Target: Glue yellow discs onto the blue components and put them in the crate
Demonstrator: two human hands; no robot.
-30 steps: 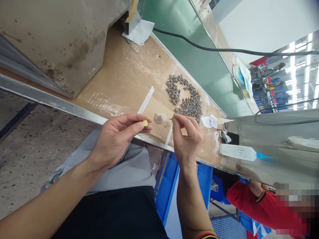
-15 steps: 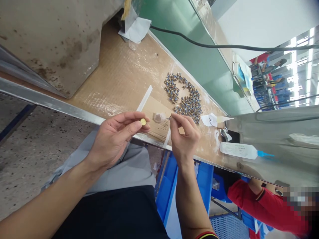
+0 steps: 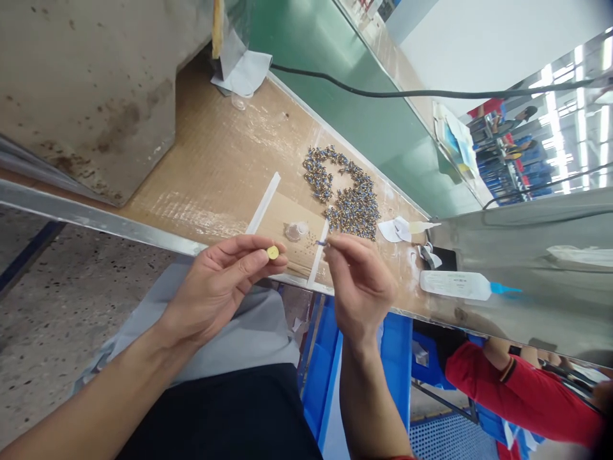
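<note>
My left hand (image 3: 225,278) pinches a small round yellow part (image 3: 272,252) between thumb and fingers, just over the near edge of the cardboard-covered bench (image 3: 220,160). My right hand (image 3: 359,281) is closed in a pinch on a tiny blue-and-metal part (image 3: 323,242) held at the fingertips, a short way right of the yellow part. A small clear cap (image 3: 295,231) lies on the bench between the two hands. Beyond it a pile of several small blue-and-brass parts (image 3: 342,191) is spread on the cardboard.
A white glue bottle with a blue tip (image 3: 462,285) lies at the right, beside white paper scraps (image 3: 395,230). A grey metal box (image 3: 90,83) stands at the left. Behind runs a green conveyor (image 3: 364,108) with a black cable. A person's red sleeve (image 3: 522,396) is lower right; blue bins (image 3: 325,364) sit below.
The view has shifted a little, so the bench things sit further left and lower in the picture. My right hand has dropped slightly, its small part still level with the yellow part.
</note>
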